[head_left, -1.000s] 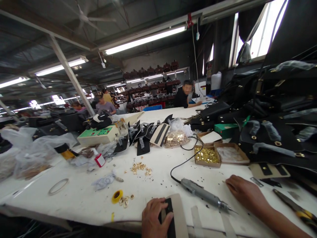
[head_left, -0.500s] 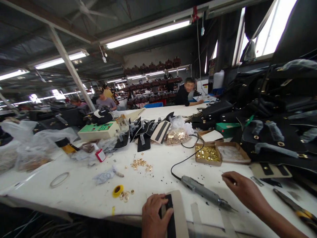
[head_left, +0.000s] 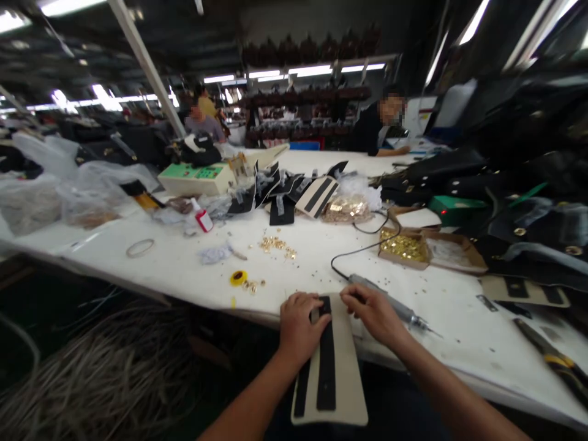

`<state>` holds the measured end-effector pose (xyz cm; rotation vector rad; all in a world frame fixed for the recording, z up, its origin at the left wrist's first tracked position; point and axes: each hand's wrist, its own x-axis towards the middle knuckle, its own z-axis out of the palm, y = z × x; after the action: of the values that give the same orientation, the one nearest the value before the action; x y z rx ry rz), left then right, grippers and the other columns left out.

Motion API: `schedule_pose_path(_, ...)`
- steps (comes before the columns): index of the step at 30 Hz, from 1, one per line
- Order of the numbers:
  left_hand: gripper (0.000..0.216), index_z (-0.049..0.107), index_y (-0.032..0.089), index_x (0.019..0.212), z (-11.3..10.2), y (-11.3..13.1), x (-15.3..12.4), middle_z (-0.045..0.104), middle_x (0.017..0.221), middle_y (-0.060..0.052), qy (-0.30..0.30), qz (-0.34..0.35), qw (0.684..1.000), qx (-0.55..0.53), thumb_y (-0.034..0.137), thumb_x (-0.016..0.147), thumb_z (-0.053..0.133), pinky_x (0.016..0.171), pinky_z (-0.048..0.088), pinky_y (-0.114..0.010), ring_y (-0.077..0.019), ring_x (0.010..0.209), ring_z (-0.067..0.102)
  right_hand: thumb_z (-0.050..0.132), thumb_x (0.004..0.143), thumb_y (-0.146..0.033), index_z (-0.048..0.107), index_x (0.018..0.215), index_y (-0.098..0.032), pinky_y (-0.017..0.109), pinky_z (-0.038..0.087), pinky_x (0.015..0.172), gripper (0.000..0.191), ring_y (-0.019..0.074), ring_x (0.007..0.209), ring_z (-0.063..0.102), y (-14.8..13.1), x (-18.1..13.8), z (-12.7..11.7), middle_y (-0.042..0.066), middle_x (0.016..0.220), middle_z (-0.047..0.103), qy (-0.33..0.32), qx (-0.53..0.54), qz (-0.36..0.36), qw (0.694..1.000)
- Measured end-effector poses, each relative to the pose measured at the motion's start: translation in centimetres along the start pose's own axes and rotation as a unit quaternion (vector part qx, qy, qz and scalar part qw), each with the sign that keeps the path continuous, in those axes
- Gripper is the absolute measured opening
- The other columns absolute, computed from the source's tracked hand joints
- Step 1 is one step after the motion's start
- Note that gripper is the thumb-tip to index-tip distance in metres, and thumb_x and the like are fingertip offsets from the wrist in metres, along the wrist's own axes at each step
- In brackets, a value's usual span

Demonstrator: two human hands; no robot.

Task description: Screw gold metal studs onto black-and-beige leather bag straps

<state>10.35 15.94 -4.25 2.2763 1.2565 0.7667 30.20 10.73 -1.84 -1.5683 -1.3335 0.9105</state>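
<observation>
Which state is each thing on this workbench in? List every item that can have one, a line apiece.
Beige panel with two black strips: far end on the white table, rest overhanging its edge.
Left hand: resting on the panel's far end.
Right hand: fingertips touching the panel's far end.
Grey corded electric screwdriver: lying unheld.
Brown cardboard box of gold fittings: open.
Yellow tape roll: lying flat.

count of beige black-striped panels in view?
3: near panel under left hand and right hand; centre panel in the far heap; right panel far right. The heap may hide more.
</observation>
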Motion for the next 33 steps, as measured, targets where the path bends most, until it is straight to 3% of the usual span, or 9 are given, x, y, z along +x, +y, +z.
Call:
schedule_pose_path(5, 0.031, 0.069, 0.029, 0.102, 0.2, -0.1, 0.1, 0.072, 0.119, 0.003, -0.004, -0.011, 1.000, -0.011, 0.030, 0.075, 0.085, 0.101, 0.039, -0.044, -0.0238, 0.118, 0.055, 0.054, 0.094, -0.042, 0.069, 0.094, -0.023, 0.031, 0.047, 0.068, 0.024, 0.0186, 0.074, 0.060, 0.3, 0.6, 0.2, 0.001, 0.084, 0.066, -0.034, -0.071, 0.036, 0.996)
schedule_pose_path(10, 0.033, 0.068, 0.029, 0.104, 0.3, -0.3, -0.1, 0.072, 0.119, 0.003, -0.004, -0.004, 1.000, -0.017, 0.033, 0.076, 0.084, 0.099, 0.039, -0.044, -0.0242, 0.118, 0.054, 0.054, 0.094, -0.036, 0.070, 0.092, -0.024, 0.034, 0.045, 0.081, 0.020, 0.0211, 0.089, 0.062, -0.8, 0.9, 1.1, 0.002, 0.092, 0.068, -0.059, -0.150, -0.016, 0.987)
schedule_pose_path(18, 0.028, 0.068, 0.028, 0.106, 0.1, -0.5, -0.2, 0.071, 0.122, 0.001, -0.017, -0.006, 1.000, -0.022, 0.037, 0.082, 0.079, 0.101, 0.038, -0.044, -0.0248, 0.120, 0.053, 0.054, 0.094, -0.030, 0.070, 0.087, -0.023, 0.033, 0.042, 0.086, 0.018, 0.0194, 0.090, 0.060, 0.3, 2.1, 2.8, 0.002, 0.092, 0.064, -0.111, -0.217, -0.035, 0.969)
schedule_pose_path(26, 0.024, 0.070, 0.027, 0.105, 0.1, -0.7, -0.3, 0.071, 0.120, -0.003, -0.004, -0.003, 1.000, -0.009, 0.029, 0.082, 0.076, 0.102, 0.040, -0.048, -0.0285, 0.118, 0.055, 0.056, 0.090, -0.020, 0.069, 0.085, -0.023, 0.028, 0.042, 0.082, 0.014, 0.0168, 0.087, 0.061, -0.9, 1.5, 3.6, 0.001, 0.091, 0.064, -0.076, -0.231, -0.015, 0.970)
schedule_pose_path(33, 0.022, 0.072, 0.031, 0.103, 0.7, -1.9, 0.2, 0.072, 0.119, 0.000, 0.007, 0.015, 1.000, -0.009, 0.028, 0.081, 0.074, 0.102, 0.042, -0.049, -0.0293, 0.119, 0.057, 0.062, 0.082, -0.019, 0.073, 0.083, -0.025, 0.026, 0.039, 0.077, 0.012, 0.0163, 0.087, 0.064, -1.1, 2.4, 4.2, -0.001, 0.090, 0.068, -0.047, -0.266, 0.024, 0.962)
